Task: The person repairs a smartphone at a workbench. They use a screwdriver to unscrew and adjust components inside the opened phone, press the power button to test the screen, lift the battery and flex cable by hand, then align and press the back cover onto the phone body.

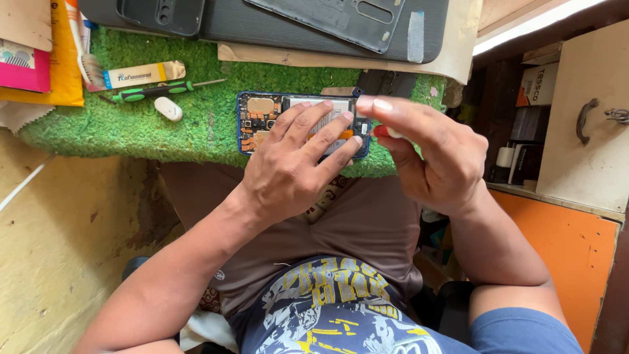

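Lying lengthwise left to right on the green mat (pixel 164 134), the opened phone (pixel 275 121) shows its circuit board at the left end, just right of the small white oval piece (pixel 168 109). The left hand (pixel 295 164) presses flat on the phone's right half, fingers spread, gripping nothing. The right hand (pixel 436 154), touching the phone's right end, pinches a red-handled tool (pixel 383 131) between thumb and fingers, its tip hidden there. A green screwdriver (pixel 157 90) lies beyond the phone's left end.
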